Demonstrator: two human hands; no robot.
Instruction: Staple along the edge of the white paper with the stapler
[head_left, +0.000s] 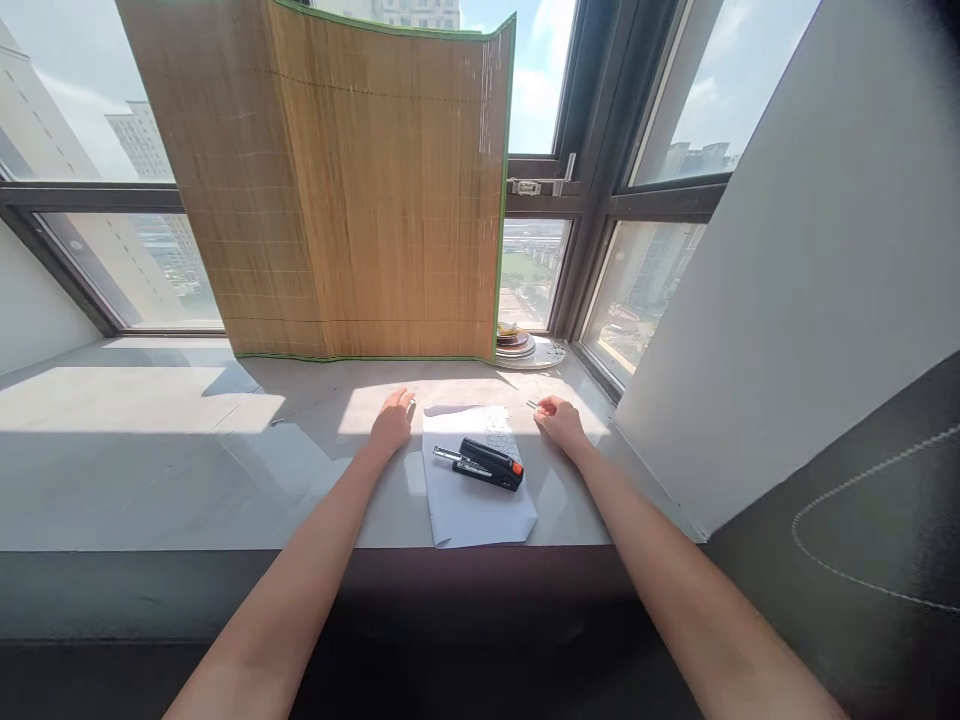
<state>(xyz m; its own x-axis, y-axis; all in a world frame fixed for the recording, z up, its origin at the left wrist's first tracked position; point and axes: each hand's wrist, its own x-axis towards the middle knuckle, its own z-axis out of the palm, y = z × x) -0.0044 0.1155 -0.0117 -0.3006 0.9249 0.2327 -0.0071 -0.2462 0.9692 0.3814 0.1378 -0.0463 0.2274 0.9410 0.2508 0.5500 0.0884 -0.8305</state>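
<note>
An open black stapler (pixel 487 465) with an orange patch lies across white paper sheets (pixel 469 518), its silvery magazine pointing left. To the right of the paper, my right hand (pixel 561 420) pinches a small silvery strip (pixel 532 405) that looks like a strip of staples. My left hand (pixel 392 422) is just beyond the paper's upper left corner, its fingers curled together. A tiny light spot shows at those fingertips, too small to name. Dark print or a pattern covers the upper right part of the top sheet.
A white windowsill (pixel 150 480) carries everything, with its front edge towards me. Behind stands a brown bamboo mat (pixel 390 200) with green edging, against the window. Stacked plates (pixel 515 345) sit at its lower right. A white wall (pixel 787 250) slopes on the right.
</note>
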